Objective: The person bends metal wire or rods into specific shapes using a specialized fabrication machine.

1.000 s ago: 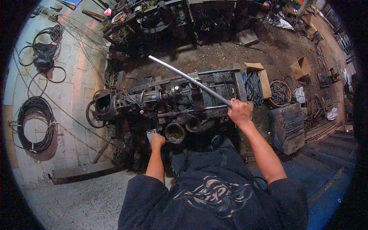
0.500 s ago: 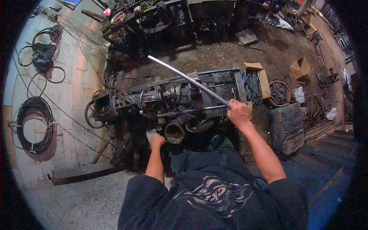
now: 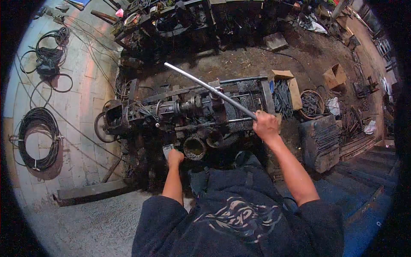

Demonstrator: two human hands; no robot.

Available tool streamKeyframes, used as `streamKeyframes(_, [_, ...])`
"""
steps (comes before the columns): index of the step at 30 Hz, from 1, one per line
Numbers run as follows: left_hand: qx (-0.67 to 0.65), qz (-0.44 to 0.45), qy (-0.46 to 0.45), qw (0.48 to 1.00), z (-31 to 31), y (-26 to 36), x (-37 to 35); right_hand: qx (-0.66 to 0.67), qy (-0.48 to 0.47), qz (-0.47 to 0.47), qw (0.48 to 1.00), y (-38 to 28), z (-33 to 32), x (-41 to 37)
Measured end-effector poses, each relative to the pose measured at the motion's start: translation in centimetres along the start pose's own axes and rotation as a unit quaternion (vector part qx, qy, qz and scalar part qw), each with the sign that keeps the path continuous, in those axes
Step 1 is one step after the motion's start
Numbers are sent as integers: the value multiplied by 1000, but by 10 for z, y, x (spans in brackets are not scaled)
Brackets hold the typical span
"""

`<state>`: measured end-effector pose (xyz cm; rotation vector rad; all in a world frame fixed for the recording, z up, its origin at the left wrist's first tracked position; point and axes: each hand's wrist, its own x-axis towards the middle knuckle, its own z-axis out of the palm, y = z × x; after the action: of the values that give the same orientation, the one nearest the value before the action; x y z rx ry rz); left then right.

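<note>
My right hand (image 3: 266,126) is wrapped round the lower end of a long silver metal bar (image 3: 197,81), which slants up and left across the machine. Under the bar stretches a greasy lathe-like machine (image 3: 218,111) with round metal parts (image 3: 188,106) and two rails. My left hand (image 3: 174,157) is closed at the machine's near side, its fingers against a small pale grey piece (image 3: 168,150) whose kind I cannot make out. Just right of that hand sits a round metal cup (image 3: 195,148) with something yellowish brown inside.
A handwheel (image 3: 100,127) is at the machine's left end. Coiled black cable (image 3: 38,139) lies on the pale floor. To the right stand a cardboard box (image 3: 295,92) of thin rods, a round basket (image 3: 311,103) of metal pieces and a dark ribbed container (image 3: 320,143). A beam (image 3: 94,191) lies front left.
</note>
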<state>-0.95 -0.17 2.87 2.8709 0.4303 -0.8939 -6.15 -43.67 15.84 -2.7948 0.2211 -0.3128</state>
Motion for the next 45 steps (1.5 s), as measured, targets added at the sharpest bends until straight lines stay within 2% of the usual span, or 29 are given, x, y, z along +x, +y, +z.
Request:
streamKeyframes(1, [-3, 0, 22, 1000, -4, 2, -4, 0, 0, -1, 1000, -2, 0, 0])
streamKeyframes(4, [4, -9, -3, 1000, -6, 5, -4, -13, -9, 6, 1000, -4, -4, -1])
streamKeyframes(14, [12, 13, 18, 1000, 5, -5, 4, 10, 9, -3, 1000, 0, 1, 0])
streamKeyframes(17, [0, -3, -11, 1000, -15, 11, -15, 8, 9, -6, 1000, 0, 1, 2])
streamKeyframes(19, [-6, -8, 33, 999, -12, 11, -16, 10, 9, -7, 1000, 0, 1, 3])
streamKeyframes(23, [-3, -5, 5, 1000, -7, 2, -7, 4, 10, -17, 1000, -3, -1, 1])
streamKeyframes(25, [55, 76, -7, 996, -17, 9, -18, 3, 13, -22, 1000, -3, 0, -1])
streamKeyframes(28, [-9, 24, 26, 999, -2, 2, -7, -2, 20, -21, 1000, -1, 6, -2])
streamKeyframes(32, [11, 28, 50, 998, 22, -16, 14, 6, 32, -21, 999, 1, 9, -2])
streamKeyframes(38, [-13, 1, 42, 999, -2, 2, -11, 11, 33, -17, 999, -1, 4, 0])
streamKeyframes(40, [-2, 58, -1, 998, -4, 0, -13, 18, 37, -23, 999, -4, 1, 0])
streamKeyframes(41, [-2, 57, -2, 998, -2, 0, -15, 4, 34, -10, 999, -6, 0, 0])
streamKeyframes(43, [-29, 25, 68, 997, 7, 3, -21, -11, 25, 6, 1000, -10, -3, 1])
streamKeyframes(44, [-28, 23, 63, 997, 12, 3, -22, -15, 24, 6, 1000, -11, -4, 1])
streamKeyframes(45, [-36, 16, 95, 995, 17, 4, -24, -19, 23, 7, 1000, -11, -5, 1])
